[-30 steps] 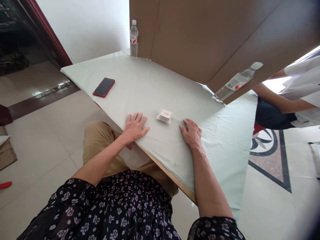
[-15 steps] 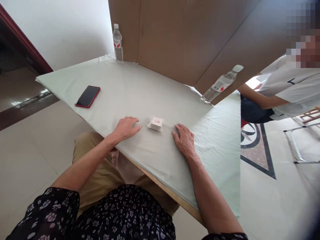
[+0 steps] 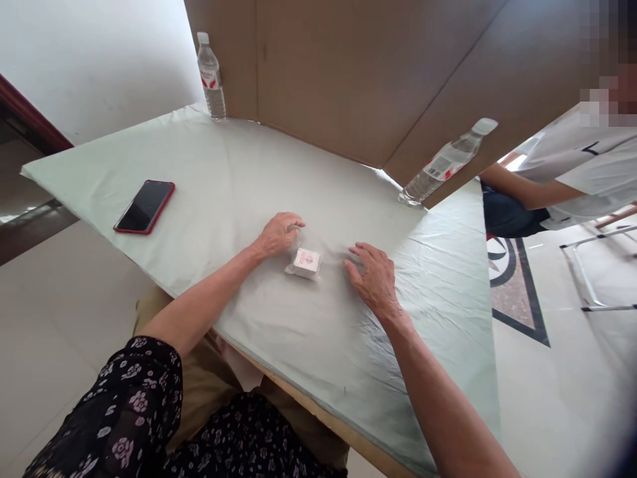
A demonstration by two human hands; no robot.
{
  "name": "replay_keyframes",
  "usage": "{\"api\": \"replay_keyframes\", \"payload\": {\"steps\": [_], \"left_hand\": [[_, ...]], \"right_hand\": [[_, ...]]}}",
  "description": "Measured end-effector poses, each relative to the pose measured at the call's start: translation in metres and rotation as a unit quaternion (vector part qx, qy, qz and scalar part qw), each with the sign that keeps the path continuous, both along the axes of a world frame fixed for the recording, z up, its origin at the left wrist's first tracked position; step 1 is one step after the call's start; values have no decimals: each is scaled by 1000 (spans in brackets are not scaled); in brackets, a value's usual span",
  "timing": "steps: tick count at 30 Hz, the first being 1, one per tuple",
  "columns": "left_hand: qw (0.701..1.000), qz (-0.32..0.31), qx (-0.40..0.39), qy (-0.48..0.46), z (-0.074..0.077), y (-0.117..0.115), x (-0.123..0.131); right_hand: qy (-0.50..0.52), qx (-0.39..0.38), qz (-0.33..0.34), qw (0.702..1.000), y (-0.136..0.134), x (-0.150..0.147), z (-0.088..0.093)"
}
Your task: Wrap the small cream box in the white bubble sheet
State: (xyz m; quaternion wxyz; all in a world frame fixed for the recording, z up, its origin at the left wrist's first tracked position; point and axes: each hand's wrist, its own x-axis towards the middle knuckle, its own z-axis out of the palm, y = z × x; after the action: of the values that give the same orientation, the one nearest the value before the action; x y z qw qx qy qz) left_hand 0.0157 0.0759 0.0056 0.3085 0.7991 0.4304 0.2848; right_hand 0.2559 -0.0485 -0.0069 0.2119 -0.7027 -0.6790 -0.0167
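Note:
A small white block-shaped package with red print, in clear plastic wrapping, lies on the pale green cloth between my hands. My left hand is just beyond its left side, thumb and fingers apart and slightly bent, with nothing visible held. To the right of the package, my right hand hovers over or rests on the cloth; I cannot tell which. Its fingers are loosely spread and it holds nothing. A gap separates the right hand from the package.
A phone in a red case lies on the cloth-covered table at left. Water bottles stand at the back left and right, against a tall cardboard panel. A person sits beyond the right side, near a metal-framed stool.
My left hand has moved forward and right, to the far left side of the package. The right hand has lifted or shifted slightly. The whole view has shifted a little.

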Motion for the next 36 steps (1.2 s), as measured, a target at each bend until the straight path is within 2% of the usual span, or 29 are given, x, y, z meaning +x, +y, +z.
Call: {"api": "replay_keyframes", "payload": {"steps": [4,8,14,16,18,20,22,23,26,29,32,36], "left_hand": [[994,-9,81,69,-20,1,-6],[991,-10,90,101,-21,-4,-10],[993,3,82,86,-18,-6,-5],[997,4,61,56,-16,-7,-5],[1000,-10,9,6,-11,-8,-7],[995,-43,-75,-49,-2,-9,-13],[980,-78,-164,-83,9,-10,-21],[973,-94,-192,-92,14,-10,-25],[958,-143,-236,-80,23,-9,-34],[946,-212,-240,-49,24,-7,-37],[943,-249,-218,-17,22,-8,-36],[945,-263,-193,-21,19,-12,-30]], "right_hand": [[-32,-49,-20,998,0,-7,-7],[-65,-95,-74,991,-28,3,-15],[-65,-103,-224,967,-110,65,-26],[-54,-92,-281,954,-127,85,-25],[-36,-60,-309,949,-132,93,-20],[2,-4,-280,960,-122,84,-10],[64,51,-186,979,-101,62,1],[106,52,-122,986,-87,47,7],[193,2,56,980,-45,1,21],[190,-73,168,965,-14,-34,25],[167,-85,194,963,0,-50,21],[202,-35,164,965,7,-53,13]]}}
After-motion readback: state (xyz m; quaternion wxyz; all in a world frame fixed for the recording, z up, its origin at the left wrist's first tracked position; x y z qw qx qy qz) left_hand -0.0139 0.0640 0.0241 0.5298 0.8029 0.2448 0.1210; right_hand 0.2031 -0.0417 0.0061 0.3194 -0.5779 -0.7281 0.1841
